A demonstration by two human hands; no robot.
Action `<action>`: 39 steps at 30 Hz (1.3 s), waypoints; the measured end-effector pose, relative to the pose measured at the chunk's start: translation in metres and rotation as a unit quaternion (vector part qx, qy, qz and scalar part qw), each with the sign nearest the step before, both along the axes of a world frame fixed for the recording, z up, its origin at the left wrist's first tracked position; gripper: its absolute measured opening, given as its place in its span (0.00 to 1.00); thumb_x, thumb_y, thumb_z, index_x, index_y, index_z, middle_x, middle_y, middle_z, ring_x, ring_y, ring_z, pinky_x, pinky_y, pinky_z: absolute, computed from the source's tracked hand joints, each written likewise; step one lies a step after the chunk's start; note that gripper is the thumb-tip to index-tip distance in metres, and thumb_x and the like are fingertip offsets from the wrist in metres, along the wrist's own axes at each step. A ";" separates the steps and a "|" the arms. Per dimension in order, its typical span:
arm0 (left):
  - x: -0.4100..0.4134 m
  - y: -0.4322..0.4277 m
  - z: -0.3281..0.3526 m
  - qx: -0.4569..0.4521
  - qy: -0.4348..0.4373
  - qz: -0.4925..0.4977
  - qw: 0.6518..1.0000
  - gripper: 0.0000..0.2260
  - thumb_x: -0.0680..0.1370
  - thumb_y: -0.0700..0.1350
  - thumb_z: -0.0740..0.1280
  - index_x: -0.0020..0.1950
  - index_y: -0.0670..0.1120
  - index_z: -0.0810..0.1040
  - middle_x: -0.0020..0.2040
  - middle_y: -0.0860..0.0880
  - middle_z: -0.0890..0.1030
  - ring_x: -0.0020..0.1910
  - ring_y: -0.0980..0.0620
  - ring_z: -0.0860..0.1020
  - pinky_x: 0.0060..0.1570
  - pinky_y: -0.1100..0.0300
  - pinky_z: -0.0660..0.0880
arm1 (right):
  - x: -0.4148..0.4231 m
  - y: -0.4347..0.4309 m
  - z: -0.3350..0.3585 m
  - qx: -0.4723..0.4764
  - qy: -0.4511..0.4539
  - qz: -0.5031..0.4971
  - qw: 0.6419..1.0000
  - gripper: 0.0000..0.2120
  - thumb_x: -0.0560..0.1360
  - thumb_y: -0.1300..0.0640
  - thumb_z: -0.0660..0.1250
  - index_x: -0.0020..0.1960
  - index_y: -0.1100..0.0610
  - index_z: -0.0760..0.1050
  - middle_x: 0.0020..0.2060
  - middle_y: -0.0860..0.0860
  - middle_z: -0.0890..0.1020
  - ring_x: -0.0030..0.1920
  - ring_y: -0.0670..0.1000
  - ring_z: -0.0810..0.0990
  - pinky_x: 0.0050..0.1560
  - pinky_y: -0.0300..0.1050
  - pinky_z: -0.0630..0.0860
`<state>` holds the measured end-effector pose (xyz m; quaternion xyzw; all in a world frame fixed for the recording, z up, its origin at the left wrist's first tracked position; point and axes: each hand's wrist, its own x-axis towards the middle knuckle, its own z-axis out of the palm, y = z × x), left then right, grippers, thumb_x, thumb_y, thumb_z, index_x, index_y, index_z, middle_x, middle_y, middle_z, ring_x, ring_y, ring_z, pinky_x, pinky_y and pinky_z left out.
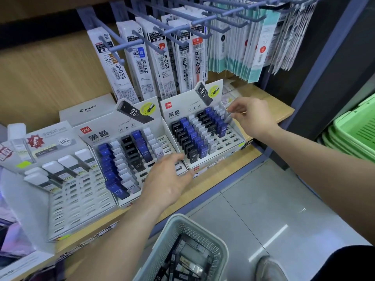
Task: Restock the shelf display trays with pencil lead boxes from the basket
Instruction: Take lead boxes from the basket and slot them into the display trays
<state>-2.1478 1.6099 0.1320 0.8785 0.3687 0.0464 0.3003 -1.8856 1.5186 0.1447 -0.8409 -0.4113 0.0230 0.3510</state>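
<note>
Head view: at the back corner of the right tray (pixel 235 132), the right hand (pixel 251 118) pinches, it seems, a pale box (pixel 228 117). The left hand (pixel 166 179) hovers by that tray's front corner, fingers apart. Below the tray, the holey plastic basket (pixel 182 219) holds more lead boxes (pixel 186 264). A bump could tip the slim, smooth boxes in their cardboard slots.

Both bare forearms reached forward, the left hand (pixel 166 179) palm down over the front edge of the shelf (pixel 219 175) with fingers straight and spread, the right hand (pixel 253 118) farther back and to the right, its thumb and fingertips (pixel 232 110) drawn close, grasp too blurred to tell.
</note>
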 end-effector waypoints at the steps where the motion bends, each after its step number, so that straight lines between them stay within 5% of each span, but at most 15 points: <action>1: 0.000 0.000 0.000 0.002 0.000 -0.002 1.000 0.23 0.78 0.57 0.69 0.72 0.56 0.72 0.71 0.55 0.73 0.70 0.54 0.70 0.68 0.57 0.65 | 0.002 0.000 0.000 -0.003 -0.005 0.001 1.000 0.11 0.77 0.65 0.70 0.45 0.49 0.79 0.43 0.46 0.82 0.46 0.46 0.81 0.51 0.39 0.74; 16: 0.001 0.004 -0.007 0.017 0.005 -0.024 1.000 0.25 0.79 0.56 0.68 0.75 0.55 0.69 0.73 0.56 0.70 0.73 0.54 0.66 0.71 0.56 0.62 | 0.005 0.012 -0.007 -0.051 -0.018 0.041 0.998 0.10 0.79 0.66 0.66 0.53 0.56 0.84 0.51 0.51 0.85 0.51 0.48 0.81 0.61 0.44 0.76; 22: -0.002 0.003 0.001 -0.008 0.009 -0.023 1.000 0.25 0.79 0.56 0.68 0.76 0.56 0.68 0.74 0.55 0.69 0.72 0.52 0.68 0.70 0.56 0.64 | -0.007 0.001 0.004 -0.034 -0.024 0.032 0.999 0.09 0.79 0.61 0.68 0.56 0.54 0.82 0.51 0.45 0.80 0.49 0.47 0.80 0.52 0.41 0.74; 30: -0.050 -0.021 0.018 0.001 0.010 -0.051 0.999 0.21 0.79 0.55 0.68 0.71 0.55 0.72 0.70 0.54 0.74 0.66 0.53 0.74 0.68 0.52 0.70 | -0.081 -0.037 0.035 -0.061 0.016 0.089 0.994 0.05 0.76 0.54 0.73 0.52 0.50 0.80 0.49 0.45 0.82 0.46 0.45 0.81 0.42 0.37 0.75; 39: -0.128 -0.051 -0.037 -0.039 0.112 -0.090 0.989 0.20 0.78 0.55 0.69 0.69 0.53 0.74 0.65 0.53 0.77 0.59 0.54 0.76 0.62 0.55 0.73 | -0.169 -0.079 -0.021 -0.186 0.067 0.135 0.971 0.12 0.77 0.49 0.71 0.56 0.54 0.80 0.51 0.50 0.82 0.47 0.49 0.79 0.51 0.46 0.77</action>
